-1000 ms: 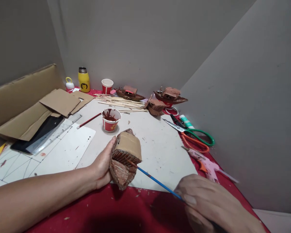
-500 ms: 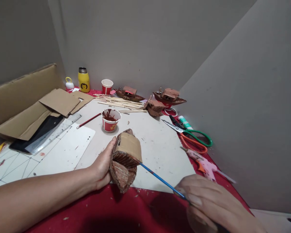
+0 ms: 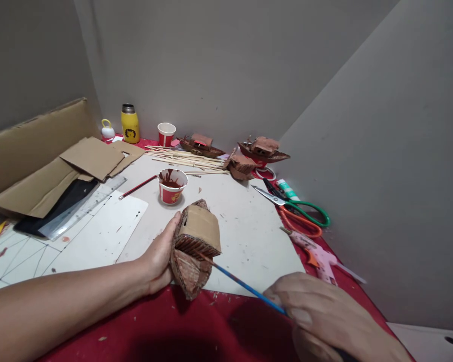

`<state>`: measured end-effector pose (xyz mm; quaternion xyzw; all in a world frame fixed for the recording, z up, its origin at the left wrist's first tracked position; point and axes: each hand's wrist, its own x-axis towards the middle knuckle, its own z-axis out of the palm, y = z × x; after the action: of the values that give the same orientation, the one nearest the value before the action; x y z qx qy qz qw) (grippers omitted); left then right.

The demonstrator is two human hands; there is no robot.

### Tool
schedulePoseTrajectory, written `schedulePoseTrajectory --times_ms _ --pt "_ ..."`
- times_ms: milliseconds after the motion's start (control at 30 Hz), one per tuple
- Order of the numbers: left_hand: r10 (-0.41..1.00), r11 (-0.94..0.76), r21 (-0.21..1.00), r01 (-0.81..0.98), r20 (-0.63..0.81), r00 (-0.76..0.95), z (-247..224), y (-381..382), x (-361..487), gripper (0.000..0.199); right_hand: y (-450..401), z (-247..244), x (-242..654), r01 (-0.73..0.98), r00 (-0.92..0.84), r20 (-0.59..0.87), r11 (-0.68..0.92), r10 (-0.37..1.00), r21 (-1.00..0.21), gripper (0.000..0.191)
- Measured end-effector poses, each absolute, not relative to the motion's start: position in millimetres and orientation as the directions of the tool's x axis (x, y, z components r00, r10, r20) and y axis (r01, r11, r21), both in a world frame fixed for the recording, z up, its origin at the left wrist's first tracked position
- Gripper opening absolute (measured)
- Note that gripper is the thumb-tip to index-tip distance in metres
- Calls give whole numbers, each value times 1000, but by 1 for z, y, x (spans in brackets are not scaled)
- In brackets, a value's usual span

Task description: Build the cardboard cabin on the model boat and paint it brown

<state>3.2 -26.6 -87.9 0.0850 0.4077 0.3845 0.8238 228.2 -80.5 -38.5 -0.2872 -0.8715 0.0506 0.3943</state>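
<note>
My left hand (image 3: pixel 162 254) is closed round the side of a small cardboard boat (image 3: pixel 192 274), holding it tilted over the front edge of the white sheet. Its hull is painted brown, while the curved cabin roof (image 3: pixel 200 223) is bare tan cardboard. Between the fingers of my right hand (image 3: pixel 305 306) is a blue-handled paintbrush (image 3: pixel 245 285). The brush tip reaches the boat just below the cabin's open front; whether the bristles touch it I cannot tell. Behind the boat stands a red and white paper cup (image 3: pixel 170 193) with brown paint inside.
Several brown boats (image 3: pixel 266 148) and thin wooden sticks (image 3: pixel 184 160) lie at the back. Scissors (image 3: pixel 287 202) and a pink glue gun (image 3: pixel 317 251) line the right edge. Cardboard pieces (image 3: pixel 94 156), a ruler (image 3: pixel 83 208) and a pencil (image 3: pixel 138 187) are on the left. A yellow bottle (image 3: pixel 130 125) stands behind.
The brush tip has shifted left and slightly down, from the cabin's right corner to below its front opening. My right hand moved slightly left with it. The left hand and boat stay nearly still.
</note>
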Motion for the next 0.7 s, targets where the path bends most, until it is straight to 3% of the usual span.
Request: schedulePoseTrajectory --times_ms 100,267,433,567,700 --pt "723 670 476 -570 -590 359 -87 -28 4 61 -79 -35 231 415 -627 615 873 479 -257 15" --pt "735 659 522 -542 -601 315 -86 -30 8 62 -70 -35 224 401 -635 635 891 439 -214 12" --pt "772 609 545 -577 -575 271 -89 -30 7 57 -73 -42 220 419 -601 622 860 502 -290 18" --pt "745 645 528 -553 -593 304 -90 -29 3 61 -79 -53 231 395 -475 685 830 552 -394 28" --pt "760 629 538 -561 -577 299 -92 -29 3 62 -76 -52 229 388 -526 679 855 512 -344 24"
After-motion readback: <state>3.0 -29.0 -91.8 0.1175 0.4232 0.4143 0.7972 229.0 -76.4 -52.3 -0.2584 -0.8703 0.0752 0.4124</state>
